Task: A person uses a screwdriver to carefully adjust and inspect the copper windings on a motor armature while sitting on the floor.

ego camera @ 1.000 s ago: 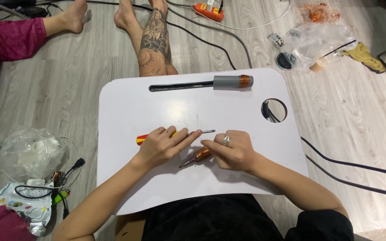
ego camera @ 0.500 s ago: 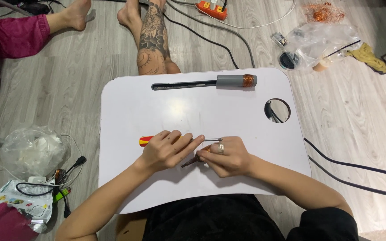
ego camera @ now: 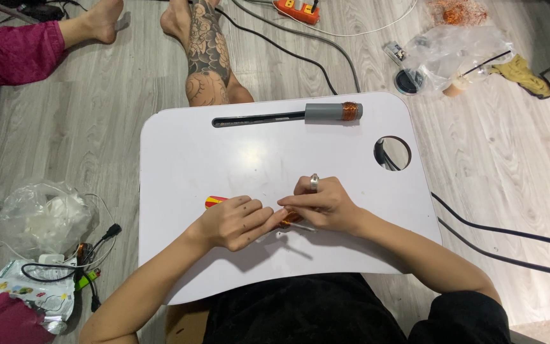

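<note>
Both hands are pinching small parts over the white lap table [ego camera: 179,159] — the left hand [ego camera: 233,222] covering a red-and-yellow-handled tool [ego camera: 214,201], the right hand [ego camera: 323,204] closing on an orange-handled tool [ego camera: 289,218] with a thin metal shaft — which, I judge, is risking a slip toward the fingertips [ego camera: 274,215].

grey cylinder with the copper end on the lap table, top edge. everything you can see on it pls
The grey cylinder lies on its side near the far edge of the white lap table, long axis left to right. The body looks like matte grey plastic. Its right end is wrapped in a band of copper-coloured winding. Its left end meets the table's long dark slot. Neither hand touches it; both work nearer the person.
</note>
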